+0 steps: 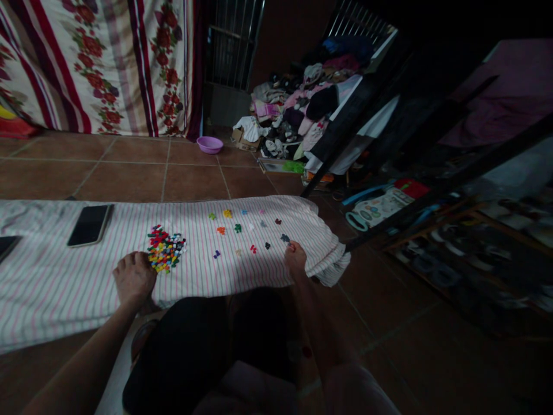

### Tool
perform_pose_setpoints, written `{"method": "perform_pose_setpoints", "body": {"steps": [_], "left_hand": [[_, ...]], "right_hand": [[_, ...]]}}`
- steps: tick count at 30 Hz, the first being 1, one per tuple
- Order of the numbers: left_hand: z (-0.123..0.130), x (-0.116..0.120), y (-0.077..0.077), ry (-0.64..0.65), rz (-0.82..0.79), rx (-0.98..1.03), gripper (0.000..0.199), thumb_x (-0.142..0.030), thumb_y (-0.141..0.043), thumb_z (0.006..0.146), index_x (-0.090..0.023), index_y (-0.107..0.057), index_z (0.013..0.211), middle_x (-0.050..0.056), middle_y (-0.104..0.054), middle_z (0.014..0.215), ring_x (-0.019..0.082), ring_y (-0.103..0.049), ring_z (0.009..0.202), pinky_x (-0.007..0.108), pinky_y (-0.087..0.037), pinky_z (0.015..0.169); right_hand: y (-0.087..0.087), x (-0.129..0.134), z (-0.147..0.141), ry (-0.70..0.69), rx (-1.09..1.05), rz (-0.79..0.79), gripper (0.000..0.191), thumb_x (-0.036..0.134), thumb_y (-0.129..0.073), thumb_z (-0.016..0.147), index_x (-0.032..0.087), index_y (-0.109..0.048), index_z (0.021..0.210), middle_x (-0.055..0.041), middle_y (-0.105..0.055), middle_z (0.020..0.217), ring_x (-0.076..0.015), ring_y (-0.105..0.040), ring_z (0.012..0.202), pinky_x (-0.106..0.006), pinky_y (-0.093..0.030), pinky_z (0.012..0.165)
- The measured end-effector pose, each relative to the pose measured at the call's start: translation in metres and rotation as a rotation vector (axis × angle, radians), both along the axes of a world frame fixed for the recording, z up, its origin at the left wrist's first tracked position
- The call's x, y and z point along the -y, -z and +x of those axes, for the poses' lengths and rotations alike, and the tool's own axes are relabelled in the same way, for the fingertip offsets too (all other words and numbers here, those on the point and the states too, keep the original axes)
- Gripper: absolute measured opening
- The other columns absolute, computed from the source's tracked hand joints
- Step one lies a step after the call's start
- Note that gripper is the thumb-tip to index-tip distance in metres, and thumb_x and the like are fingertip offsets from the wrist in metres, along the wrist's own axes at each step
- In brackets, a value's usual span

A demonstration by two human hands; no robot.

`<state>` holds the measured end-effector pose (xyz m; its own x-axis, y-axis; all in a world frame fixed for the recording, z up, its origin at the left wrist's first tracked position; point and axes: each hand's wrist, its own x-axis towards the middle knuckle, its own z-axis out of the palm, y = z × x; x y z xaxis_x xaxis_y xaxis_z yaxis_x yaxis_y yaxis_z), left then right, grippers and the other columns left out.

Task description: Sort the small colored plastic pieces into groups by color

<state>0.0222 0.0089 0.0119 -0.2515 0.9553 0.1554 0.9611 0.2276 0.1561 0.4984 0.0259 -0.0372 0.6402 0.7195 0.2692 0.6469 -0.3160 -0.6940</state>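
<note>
A mixed heap of small coloured pieces (164, 251) lies on a striped cloth (199, 279). My left hand (135, 275) rests on the cloth at the heap's left edge, fingers bent; whether anything is under them is hidden. To the right of the heap are several small single-colour groups, among them yellow (227, 213), orange (220, 230), dark green (238, 228), purple (216, 254) and red (253, 249). My right hand (295, 253) is closed in a pinch just beside a dark grey group (285, 237); what its fingertips hold is too small to name.
A phone (90, 225) lies on the cloth left of the heap, with another dark device (8, 246) at the far left edge. Beyond, a purple basin (209, 144) sits on the tiled floor. A dark metal post (332, 150) rises near the cloth's right end.
</note>
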Motion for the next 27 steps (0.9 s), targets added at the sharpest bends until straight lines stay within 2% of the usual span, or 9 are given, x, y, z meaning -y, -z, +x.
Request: {"method": "perform_pose_setpoints", "body": {"steps": [4, 9, 18, 27], "left_hand": [[0.000, 0.000, 0.002, 0.009, 0.018, -0.010, 0.032, -0.026, -0.036, 0.087, -0.015, -0.055, 0.110, 0.015, -0.057, 0.112, 0.030, -0.047, 0.107, 0.040, -0.034, 0.084], [-0.002, 0.000, 0.006, 0.012, 0.032, -0.030, 0.032, -0.027, -0.035, 0.088, -0.014, -0.055, 0.110, 0.015, -0.057, 0.112, 0.030, -0.048, 0.106, 0.040, -0.035, 0.084], [-0.004, -0.002, 0.013, 0.010, 0.051, -0.037, 0.032, -0.028, -0.034, 0.089, -0.016, -0.055, 0.109, 0.014, -0.057, 0.112, 0.030, -0.048, 0.105, 0.040, -0.034, 0.084], [-0.005, -0.003, 0.014, 0.002, 0.048, -0.030, 0.034, -0.027, -0.032, 0.089, -0.016, -0.056, 0.109, 0.014, -0.057, 0.111, 0.030, -0.048, 0.104, 0.040, -0.033, 0.083]], "right_hand": [[0.002, -0.004, 0.004, -0.027, -0.014, 0.000, 0.041, 0.025, -0.041, 0.074, 0.016, -0.070, 0.101, -0.0088, -0.071, 0.091, -0.0224, -0.063, 0.090, -0.034, -0.050, 0.085], [0.003, -0.003, 0.004, -0.052, -0.028, 0.017, 0.044, 0.026, -0.040, 0.074, 0.015, -0.069, 0.105, -0.0093, -0.071, 0.095, -0.0226, -0.062, 0.095, -0.036, -0.049, 0.089], [0.003, -0.001, -0.001, -0.104, 0.075, 0.003, 0.038, 0.020, -0.038, 0.072, 0.014, -0.071, 0.091, -0.0111, -0.070, 0.094, -0.0233, -0.061, 0.097, -0.041, -0.047, 0.095], [0.002, 0.003, -0.007, -0.112, 0.078, 0.042, 0.041, 0.020, -0.037, 0.072, 0.014, -0.070, 0.095, -0.0116, -0.070, 0.096, -0.0236, -0.060, 0.099, -0.043, -0.046, 0.097]]}}
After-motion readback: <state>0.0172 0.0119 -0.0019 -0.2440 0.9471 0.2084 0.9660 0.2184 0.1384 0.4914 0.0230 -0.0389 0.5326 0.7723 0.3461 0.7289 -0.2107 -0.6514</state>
